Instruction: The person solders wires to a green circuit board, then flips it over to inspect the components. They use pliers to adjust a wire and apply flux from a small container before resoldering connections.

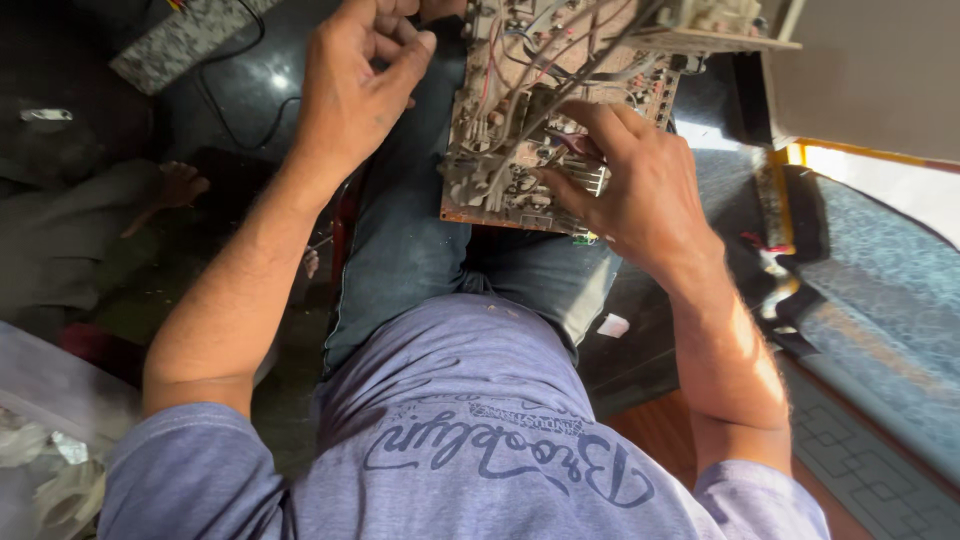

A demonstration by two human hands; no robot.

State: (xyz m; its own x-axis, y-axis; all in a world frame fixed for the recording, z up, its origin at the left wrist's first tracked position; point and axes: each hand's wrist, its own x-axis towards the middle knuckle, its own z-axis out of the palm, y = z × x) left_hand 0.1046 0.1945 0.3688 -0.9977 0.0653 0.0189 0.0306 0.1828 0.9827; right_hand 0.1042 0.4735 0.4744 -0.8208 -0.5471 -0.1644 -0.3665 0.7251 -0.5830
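Seen from above, looking down the person's own body. Nearest the camera is a lavender-blue T-shirt with dark script lettering across the chest, and below it in the frame, blue jeans on a seated lap.

Both bare forearms reach forward from the shoulders. The right hand lies on the near right part of a dusty old circuit board, which rests on the lap and tilts away from the person. Its fingers are curled and spread over the board's parts and a small ribbed metal piece; the fingertips press among the wires, but whether they pinch anything cannot be told.

The left hand is at the board's far left edge, loosely closed, thumb against the bent fingers. What it holds, if anything, is hidden.

The board is brown, crowded with small components, and crossed by grey, white and red wires running to its far end.

Under everything is a dark glossy floor. To the left, another person's foot rests on it. To the right lies a blue patterned cushion with yellow piping.
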